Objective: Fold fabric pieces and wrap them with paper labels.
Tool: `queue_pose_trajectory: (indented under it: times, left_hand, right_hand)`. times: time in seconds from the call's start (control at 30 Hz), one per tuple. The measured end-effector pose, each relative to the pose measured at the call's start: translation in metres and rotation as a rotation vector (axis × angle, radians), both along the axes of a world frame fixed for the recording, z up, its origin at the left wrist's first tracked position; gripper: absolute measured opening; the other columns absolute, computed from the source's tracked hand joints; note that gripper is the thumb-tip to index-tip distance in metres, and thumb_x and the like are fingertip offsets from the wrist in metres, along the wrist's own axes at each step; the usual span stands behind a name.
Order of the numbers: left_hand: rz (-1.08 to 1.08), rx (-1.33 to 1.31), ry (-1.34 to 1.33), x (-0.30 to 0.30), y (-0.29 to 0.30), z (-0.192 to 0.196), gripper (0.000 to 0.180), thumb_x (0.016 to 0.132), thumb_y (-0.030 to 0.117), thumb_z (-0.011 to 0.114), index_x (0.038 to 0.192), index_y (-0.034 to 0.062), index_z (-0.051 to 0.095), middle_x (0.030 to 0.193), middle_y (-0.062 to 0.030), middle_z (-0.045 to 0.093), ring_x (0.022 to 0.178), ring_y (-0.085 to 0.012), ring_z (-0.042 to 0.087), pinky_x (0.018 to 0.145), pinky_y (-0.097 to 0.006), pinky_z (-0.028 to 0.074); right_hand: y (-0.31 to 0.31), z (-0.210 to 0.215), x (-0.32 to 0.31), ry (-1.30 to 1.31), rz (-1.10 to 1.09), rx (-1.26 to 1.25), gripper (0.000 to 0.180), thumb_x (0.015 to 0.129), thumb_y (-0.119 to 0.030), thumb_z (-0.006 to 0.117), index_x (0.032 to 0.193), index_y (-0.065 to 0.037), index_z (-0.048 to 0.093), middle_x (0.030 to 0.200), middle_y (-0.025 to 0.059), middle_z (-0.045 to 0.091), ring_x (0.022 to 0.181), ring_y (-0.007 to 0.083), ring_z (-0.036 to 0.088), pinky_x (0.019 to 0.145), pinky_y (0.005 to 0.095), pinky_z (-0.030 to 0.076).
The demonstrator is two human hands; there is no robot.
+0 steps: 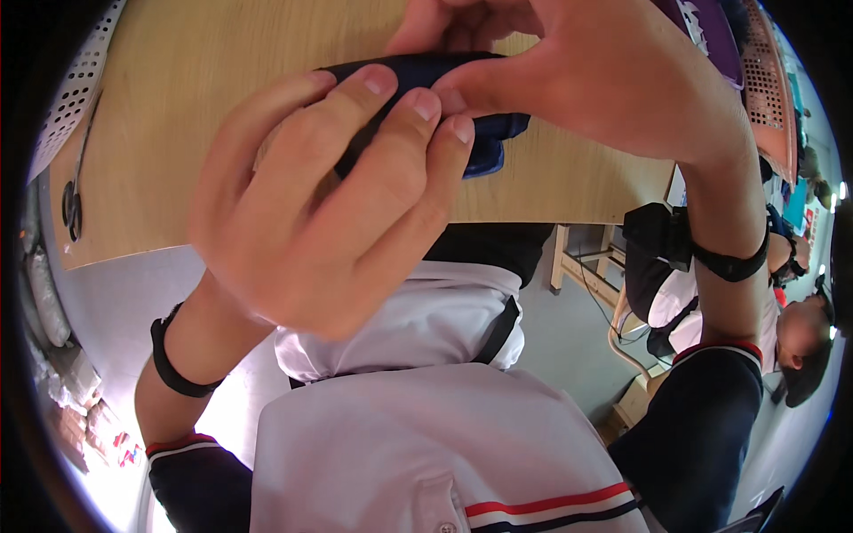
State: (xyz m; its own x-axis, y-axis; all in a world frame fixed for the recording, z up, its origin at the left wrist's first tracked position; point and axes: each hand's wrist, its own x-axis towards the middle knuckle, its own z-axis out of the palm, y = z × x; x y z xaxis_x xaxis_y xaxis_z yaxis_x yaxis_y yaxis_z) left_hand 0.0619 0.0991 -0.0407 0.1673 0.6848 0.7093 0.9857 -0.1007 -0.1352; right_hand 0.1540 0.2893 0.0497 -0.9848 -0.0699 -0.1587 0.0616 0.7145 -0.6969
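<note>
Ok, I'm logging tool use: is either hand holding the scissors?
No, the scissors lie on the table near its left edge, apart from the left hand and right hand.

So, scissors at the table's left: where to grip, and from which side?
Probably the scissors by their black handles, left hand coming from the person's side: the handles lie toward the table's near edge, while the thin blades point away, toward the white perforated basket.

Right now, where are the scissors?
In the head view, the scissors lie far left on the wooden table, beside the white basket and left of the left hand.
</note>
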Motion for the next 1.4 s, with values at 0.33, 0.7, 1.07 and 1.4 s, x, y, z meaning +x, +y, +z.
queue_pose_trajectory:
  times: [0.33,0.7,1.07,1.4]
  left_hand:
    - [0.026,-0.050,-0.184,0.001,0.009,0.013,0.025,0.063,-0.005,0.079,0.085,0.0054,0.074,0.078,-0.0069,0.065,0.076,-0.0228,0.065,0.067,-0.035,0.054]
    - [0.052,-0.432,-0.939,-0.008,0.021,0.061,0.040,0.065,-0.011,0.075,0.102,0.0042,0.070,0.084,-0.0129,0.067,0.078,-0.0307,0.065,0.068,-0.036,0.051]
    - [0.213,-0.544,-0.623,0.017,0.002,0.050,0.071,0.067,-0.010,0.078,0.133,0.0058,0.057,0.104,-0.0148,0.072,0.095,-0.0265,0.072,0.081,-0.034,0.055]
    - [-0.018,-0.524,-2.021,0.016,-0.004,0.068,0.072,0.079,0.018,0.088,0.134,-0.0081,0.049,0.107,-0.0130,0.072,0.099,-0.0171,0.070,0.088,-0.028,0.056]
  right_hand:
    - [0.009,-0.012,0.011,0.079,-0.040,-0.176,0.027,0.086,-0.004,0.071,0.112,0.003,0.067,0.099,0.0138,0.071,0.093,0.0186,0.066,0.084,0.0306,0.053]
    - [0.010,-0.044,0.021,0.400,0.039,-0.027,0.034,0.084,-0.002,0.070,0.117,0.005,0.065,0.108,0.0166,0.069,0.103,0.0242,0.068,0.089,0.0344,0.053]
    - [-0.022,-0.070,0.048,0.837,0.022,0.102,0.037,0.071,0.006,0.076,0.107,0.008,0.067,0.105,0.0212,0.065,0.095,0.0339,0.065,0.085,0.0410,0.053]
    - [-0.043,-0.021,0.051,0.291,-0.507,-0.820,0.061,0.081,-0.005,0.078,0.136,0.009,0.054,0.117,0.0148,0.066,0.101,0.0152,0.064,0.091,0.0297,0.053]
